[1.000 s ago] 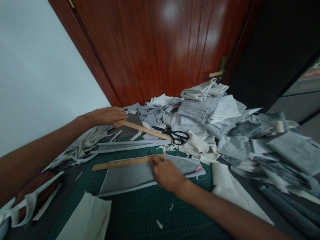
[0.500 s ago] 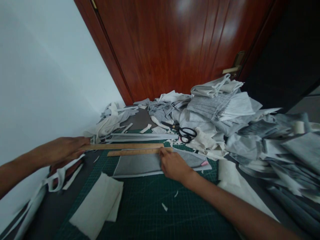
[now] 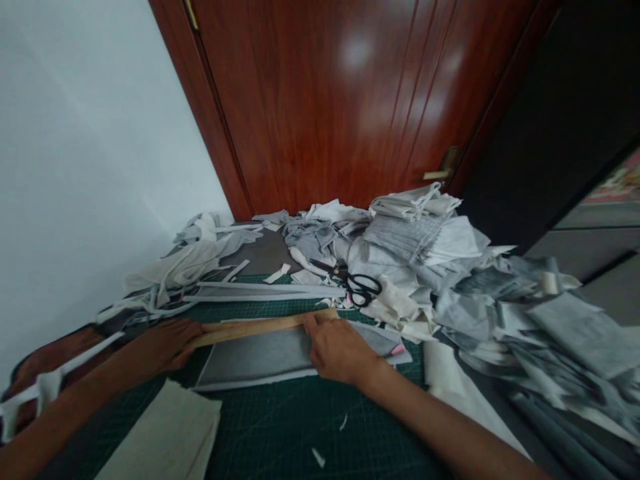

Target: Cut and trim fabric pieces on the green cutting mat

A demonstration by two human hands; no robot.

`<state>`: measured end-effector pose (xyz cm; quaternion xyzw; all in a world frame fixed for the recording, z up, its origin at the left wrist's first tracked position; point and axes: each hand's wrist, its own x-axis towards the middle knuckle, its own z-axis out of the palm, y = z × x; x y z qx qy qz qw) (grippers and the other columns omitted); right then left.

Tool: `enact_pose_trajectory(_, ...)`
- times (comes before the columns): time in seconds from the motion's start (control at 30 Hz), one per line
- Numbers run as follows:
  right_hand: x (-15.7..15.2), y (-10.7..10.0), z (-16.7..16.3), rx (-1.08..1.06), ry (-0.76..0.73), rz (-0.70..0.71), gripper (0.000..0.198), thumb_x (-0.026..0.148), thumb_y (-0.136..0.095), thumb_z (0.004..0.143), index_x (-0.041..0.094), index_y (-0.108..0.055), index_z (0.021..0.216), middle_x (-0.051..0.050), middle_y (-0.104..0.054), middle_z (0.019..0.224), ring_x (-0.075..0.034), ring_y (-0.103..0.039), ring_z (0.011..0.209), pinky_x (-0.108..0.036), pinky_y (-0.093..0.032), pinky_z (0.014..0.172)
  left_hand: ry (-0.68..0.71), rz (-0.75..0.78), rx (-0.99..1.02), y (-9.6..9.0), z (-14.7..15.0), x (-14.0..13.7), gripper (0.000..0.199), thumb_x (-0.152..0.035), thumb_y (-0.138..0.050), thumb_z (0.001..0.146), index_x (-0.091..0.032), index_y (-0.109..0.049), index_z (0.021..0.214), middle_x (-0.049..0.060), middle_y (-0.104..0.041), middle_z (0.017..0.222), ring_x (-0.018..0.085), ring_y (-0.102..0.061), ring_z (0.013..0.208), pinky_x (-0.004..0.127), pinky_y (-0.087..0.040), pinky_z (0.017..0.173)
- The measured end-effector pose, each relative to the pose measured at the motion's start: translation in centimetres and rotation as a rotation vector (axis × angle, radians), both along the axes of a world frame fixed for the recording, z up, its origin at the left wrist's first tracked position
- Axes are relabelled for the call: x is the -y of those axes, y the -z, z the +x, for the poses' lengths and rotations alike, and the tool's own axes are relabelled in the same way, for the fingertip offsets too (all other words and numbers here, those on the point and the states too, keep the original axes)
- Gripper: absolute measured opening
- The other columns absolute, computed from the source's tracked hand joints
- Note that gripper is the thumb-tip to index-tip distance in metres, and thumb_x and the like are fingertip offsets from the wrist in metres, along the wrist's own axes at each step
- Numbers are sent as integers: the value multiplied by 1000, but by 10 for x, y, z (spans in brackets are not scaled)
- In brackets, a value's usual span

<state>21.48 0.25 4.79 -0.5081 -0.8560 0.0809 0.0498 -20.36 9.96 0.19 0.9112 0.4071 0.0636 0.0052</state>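
My left hand [image 3: 173, 340] is closed round the left ends of wooden rulers [image 3: 265, 326]; two of them seem to lie together, overlapping. Near their right end, the fingers of my right hand [image 3: 340, 347] pinch the wood. Under the rulers a folded grey cloth [image 3: 257, 360] lies on a green cutting mat [image 3: 270, 427], with a small pink patch at its right tip. The rulers run along the cloth's far edge. My right hand's knuckles rest on or just over the cloth, hiding part of it.
Black scissors [image 3: 350, 280] lie beyond the rulers, beside long pale strips [image 3: 265, 291]. Piles of grey and white cloth [image 3: 425, 233] fill the back and right. A cream cloth piece [image 3: 165, 433] lies at front left. A wooden door [image 3: 340, 100] stands behind.
My left hand has moved nearer and to the right, bringing its ruler against the one under my right hand. The view has shifted slightly; my right hand still pinches near the right end.
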Motion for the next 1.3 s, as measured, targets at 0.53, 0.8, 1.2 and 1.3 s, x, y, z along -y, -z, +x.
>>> enact_pose_trajectory(0.53, 1, 10, -10, 66, 4, 26, 58, 17, -50, 100, 15, -43, 158, -21, -68, 128, -29, -73, 100, -37, -57, 78, 112, -125, 79, 11, 64, -2, 24, -28, -49, 91, -29, -72, 99, 6, -76, 97, 28, -68, 92, 40, -55, 89)
enact_pose_trajectory(0.8, -2, 25, -14, 22, 8, 70, 38, 22, -45, 108, 14, -58, 143, -17, -65, 128, -28, -67, 107, -39, -56, 85, 135, -124, 71, -6, 77, 18, 25, -37, -46, 99, -22, -66, 102, 9, -70, 101, 26, -63, 95, 38, -50, 90)
enact_pose_trajectory(1.2, -6, 48, -12, 32, -83, 260, 26, 15, -54, 104, 15, -66, 127, -11, -69, 116, -27, -57, 108, -44, -45, 101, -15, -176, 348, 11, 71, 11, 30, -41, -45, 103, -20, -65, 109, 7, -67, 105, 20, -65, 94, 30, -53, 86)
enact_pose_trajectory(1.3, -6, 44, -10, 17, -115, 242, 27, 14, -52, 105, 16, -67, 127, -11, -68, 116, -27, -57, 109, -45, -46, 102, 3, -190, 388, 14, 69, 8, 31, -44, -48, 103, -21, -68, 106, 7, -67, 109, 19, -66, 98, 30, -55, 87)
